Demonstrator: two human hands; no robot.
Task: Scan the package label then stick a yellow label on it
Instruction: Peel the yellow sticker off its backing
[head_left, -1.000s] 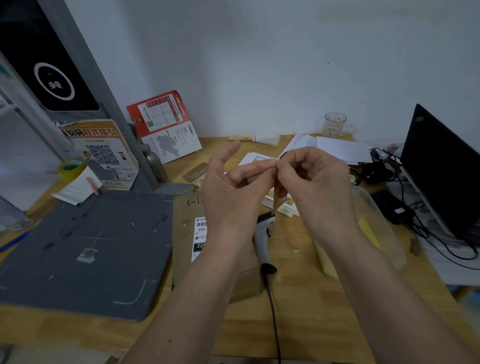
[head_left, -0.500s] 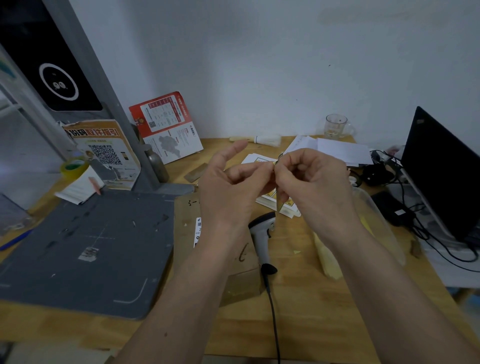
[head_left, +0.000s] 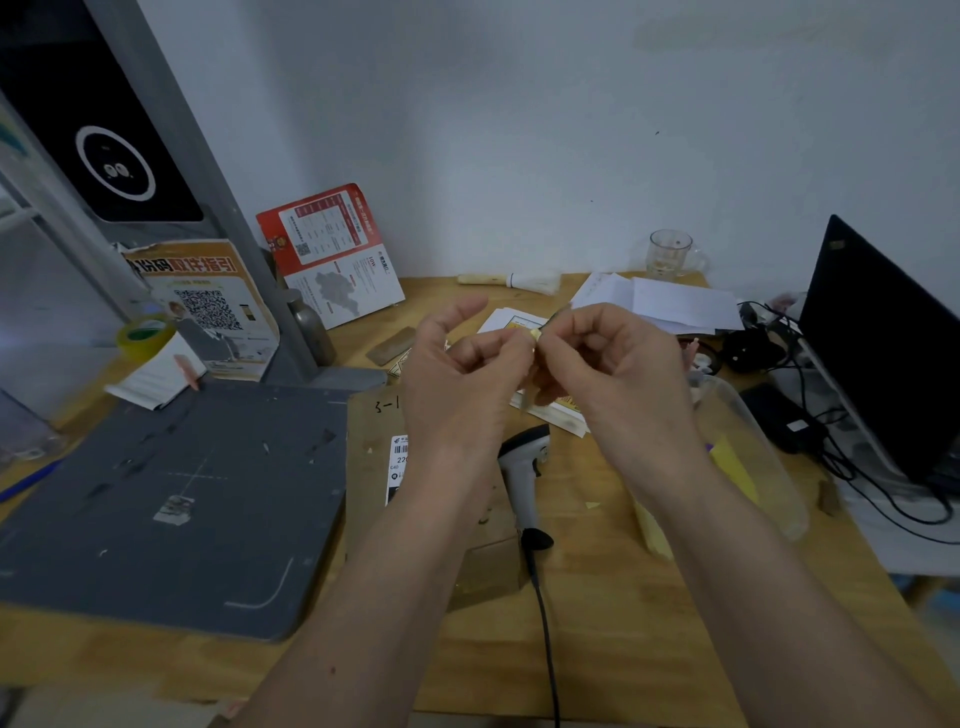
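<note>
Small yellow label (head_left: 534, 335) held above the desk, pinched between fingertips of left hand (head_left: 467, 384) and right hand (head_left: 613, 374), both curled tight on it. Below, brown package (head_left: 371, 467) lies flat on wooden desk (head_left: 597, 623), white shipping label (head_left: 399, 462) up, partly hidden by left wrist. Handheld scanner (head_left: 522, 478) lies just right of package; grey mat (head_left: 171, 499) to its left.

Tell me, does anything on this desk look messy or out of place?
Small yellow scraps lie loose on the wooden desk right of the scanner. A torn sticker remnant clings to the grey mat. Nothing looks spilled.
</note>
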